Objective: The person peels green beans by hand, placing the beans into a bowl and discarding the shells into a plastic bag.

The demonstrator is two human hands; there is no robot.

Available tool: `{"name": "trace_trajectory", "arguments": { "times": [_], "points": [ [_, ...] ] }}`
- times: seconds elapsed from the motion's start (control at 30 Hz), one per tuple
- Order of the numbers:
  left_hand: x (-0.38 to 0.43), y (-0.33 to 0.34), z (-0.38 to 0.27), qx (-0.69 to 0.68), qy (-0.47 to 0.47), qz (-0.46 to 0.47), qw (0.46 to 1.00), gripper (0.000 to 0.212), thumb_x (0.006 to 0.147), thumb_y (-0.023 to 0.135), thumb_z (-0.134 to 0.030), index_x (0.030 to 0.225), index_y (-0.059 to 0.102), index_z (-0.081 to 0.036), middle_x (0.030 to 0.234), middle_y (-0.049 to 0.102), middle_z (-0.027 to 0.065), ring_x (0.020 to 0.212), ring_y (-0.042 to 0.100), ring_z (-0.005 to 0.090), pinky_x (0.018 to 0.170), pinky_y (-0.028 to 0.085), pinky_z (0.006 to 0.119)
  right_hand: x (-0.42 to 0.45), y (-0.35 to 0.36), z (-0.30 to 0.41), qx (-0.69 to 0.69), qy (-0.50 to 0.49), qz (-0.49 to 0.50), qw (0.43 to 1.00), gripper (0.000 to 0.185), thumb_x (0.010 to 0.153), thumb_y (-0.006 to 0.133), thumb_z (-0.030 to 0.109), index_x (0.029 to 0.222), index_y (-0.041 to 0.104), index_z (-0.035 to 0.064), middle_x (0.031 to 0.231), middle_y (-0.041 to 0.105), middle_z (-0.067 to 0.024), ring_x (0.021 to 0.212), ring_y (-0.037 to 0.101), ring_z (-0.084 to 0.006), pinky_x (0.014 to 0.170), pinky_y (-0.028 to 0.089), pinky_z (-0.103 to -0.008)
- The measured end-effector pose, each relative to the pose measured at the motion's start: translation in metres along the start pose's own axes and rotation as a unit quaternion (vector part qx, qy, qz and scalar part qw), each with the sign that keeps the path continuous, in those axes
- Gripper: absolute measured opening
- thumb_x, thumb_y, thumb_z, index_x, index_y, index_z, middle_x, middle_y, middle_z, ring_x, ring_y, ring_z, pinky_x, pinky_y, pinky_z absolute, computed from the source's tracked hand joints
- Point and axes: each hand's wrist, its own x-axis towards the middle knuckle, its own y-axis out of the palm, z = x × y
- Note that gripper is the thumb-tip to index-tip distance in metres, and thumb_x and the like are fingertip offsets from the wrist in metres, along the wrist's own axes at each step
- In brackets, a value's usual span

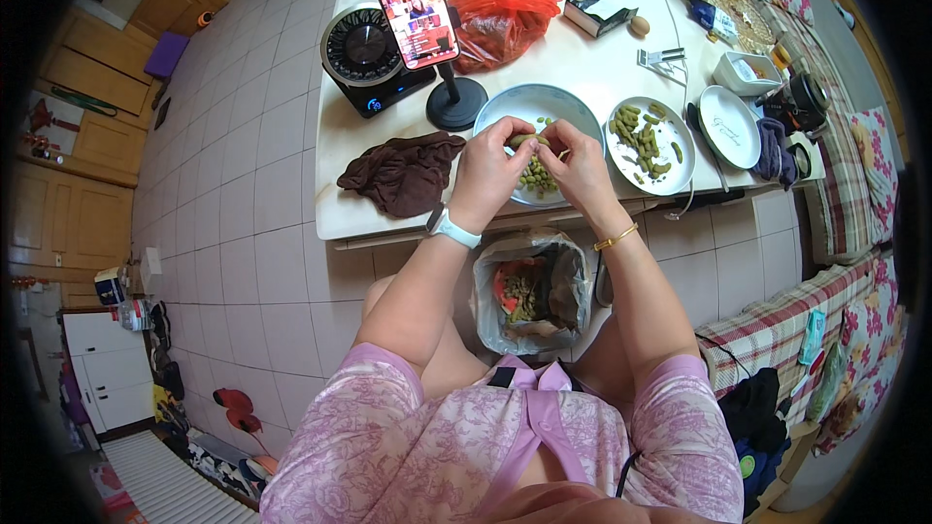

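Over a wide white bowl (575, 105), my left hand (495, 167) and my right hand (579, 164) meet at their fingertips and pinch one green edamame pod (526, 139) between them. Shelled green beans (537, 178) lie in the bowl below, partly hidden by the hands. Right of the bowl, a white plate (679, 137) carries whole edamame pods (644, 144). Between my knees stands a lined trash bin (484, 313) with empty pods (518, 295) and other scraps inside.
A crumpled dark brown cloth (400, 173) lies left of the bowl. Behind it stand a phone (416, 11) on a stand (456, 103) and a round black fan (364, 47). A red plastic bag (506, 11), a box (601, 9) and an empty white plate (729, 127) are farther off.
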Motion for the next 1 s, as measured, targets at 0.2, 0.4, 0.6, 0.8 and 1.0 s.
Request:
{"name": "trace_trajectory", "arguments": {
  "times": [0.2,0.4,0.6,0.8,1.0],
  "points": [
    [0.0,0.0,0.004,0.037,0.014,0.005,0.999,0.017,0.082,0.065,-0.014,0.094,0.062,-0.001,0.089,0.066,0.0162,0.08,0.064,0.0327,0.069,0.051,0.038,0.001,0.001,0.0,-0.062,0.006,0.001,0.998,0.017,0.081,0.065,0.013,0.09,0.063,-0.0007,0.075,0.065,-0.0174,0.071,0.066,-0.0294,0.065,0.051,-0.0347],
    [0.0,0.0,0.008,0.066,0.02,-0.004,0.998,0.017,0.084,0.064,-0.014,0.092,0.064,0.001,0.081,0.066,0.0149,0.072,0.065,0.0249,0.066,0.05,0.033,0.001,0.005,-0.007,0.009,-0.041,-0.032,0.999,0.016,0.08,0.066,0.01,0.092,0.064,0.0005,0.08,0.067,-0.0162,0.072,0.066,-0.0297,0.065,0.052,-0.0333],
    [0.001,0.0,0.006,0.038,-0.007,0.009,0.999,0.016,0.084,0.065,-0.013,0.092,0.064,0.001,0.078,0.066,0.0147,0.069,0.065,0.0222,0.064,0.05,0.032,-0.001,0.003,-0.003,-0.042,-0.078,-0.051,0.995,0.017,0.078,0.068,0.007,0.092,0.062,0.0007,0.082,0.066,-0.0154,0.074,0.067,-0.0269,0.065,0.052,-0.0326],
    [0.002,-0.003,0.009,0.037,0.012,-0.011,0.999,0.015,0.082,0.065,-0.01,0.092,0.064,0.001,0.082,0.067,0.0135,0.071,0.065,0.0207,0.065,0.051,0.03,0.002,-0.005,-0.004,-0.03,-0.048,-0.039,0.998,0.019,0.076,0.071,0.007,0.092,0.061,0.0008,0.082,0.066,-0.0132,0.074,0.066,-0.0285,0.067,0.052,-0.033],
    [0.003,-0.003,0.01,0.053,0.022,-0.015,0.998,0.015,0.082,0.064,-0.007,0.095,0.065,0.0,0.086,0.068,0.0124,0.073,0.066,0.0199,0.066,0.051,0.029,0.006,-0.008,-0.017,-0.08,-0.108,-0.041,0.99,0.02,0.074,0.071,0.008,0.092,0.064,0.0023,0.09,0.064,-0.0111,0.085,0.063,-0.0285,0.075,0.05,-0.0349]
  ]
}}
